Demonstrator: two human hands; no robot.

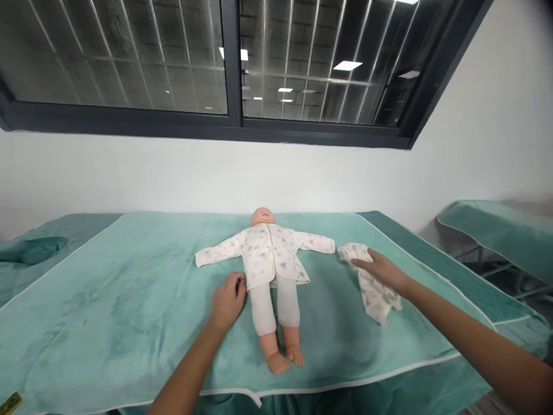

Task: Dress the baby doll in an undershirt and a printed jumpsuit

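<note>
A baby doll (270, 262) lies on its back on a teal towel (129, 305), arms spread, in a white printed jacket and pale leggings. My left hand (227, 301) rests beside the doll's hip, its fingers curled close to the jacket's hem. A small white printed garment (375, 294) lies crumpled to the right of the doll. My right hand (379, 269) lies flat on that garment with its fingers stretched out.
The towel covers a bed against a white wall under a dark window (224, 63). A folded dark green cloth (32, 251) sits at the far left. Another teal-covered bed (496, 230) stands to the right across a gap.
</note>
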